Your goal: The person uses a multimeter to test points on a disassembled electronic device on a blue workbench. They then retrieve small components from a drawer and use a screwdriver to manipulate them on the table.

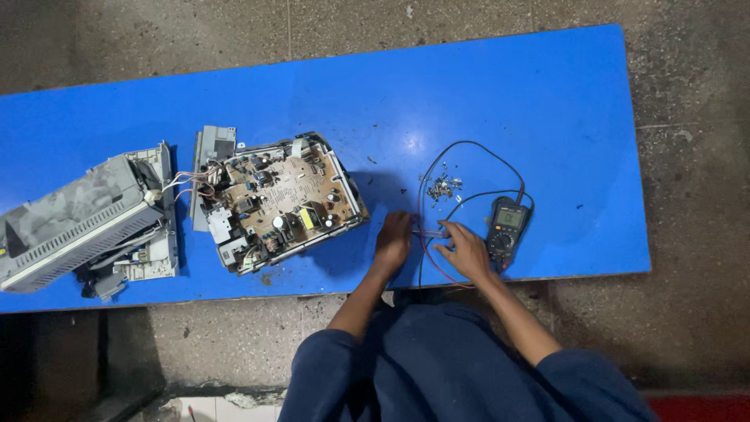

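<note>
Both hands low on blue table (pixel 547 101): I see left hand (pixel 393 241) and right hand (pixel 466 250) pinching the probe leads (pixel 432 231) between them, fingers curled, beside multimeter (pixel 505 229).

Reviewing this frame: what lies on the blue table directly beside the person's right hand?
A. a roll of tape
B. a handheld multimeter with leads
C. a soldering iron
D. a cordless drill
B: the dark handheld multimeter with its leads sits just right of the right hand on the blue table, away from the open circuit board.
</note>
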